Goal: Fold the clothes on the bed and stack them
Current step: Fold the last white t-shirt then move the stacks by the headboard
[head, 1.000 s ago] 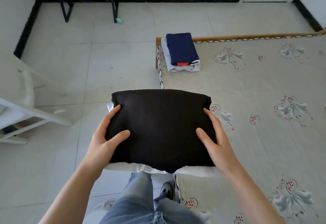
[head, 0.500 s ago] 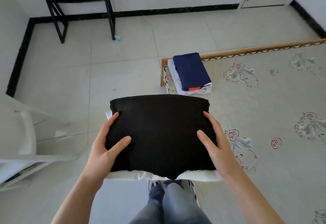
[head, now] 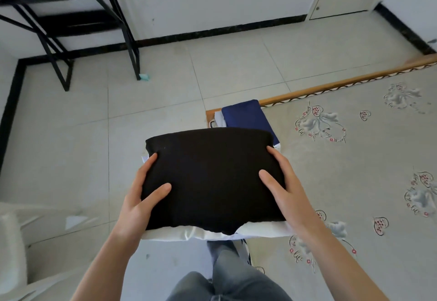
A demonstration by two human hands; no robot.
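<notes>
Above the bed [head: 354,182] corner, two hands' grips (left [head: 139,201], right [head: 286,189]) clasp one two-garment bundle [head: 210,177].

Black folded top [head: 212,177] over white one [head: 189,234], navy garment [head: 246,114] behind; grey bed sheet [head: 359,182] w/ red-grey floral print.

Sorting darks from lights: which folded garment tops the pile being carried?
The black garment, gripped by both hands over a white one; the navy garment tops the bed's pile.
</notes>
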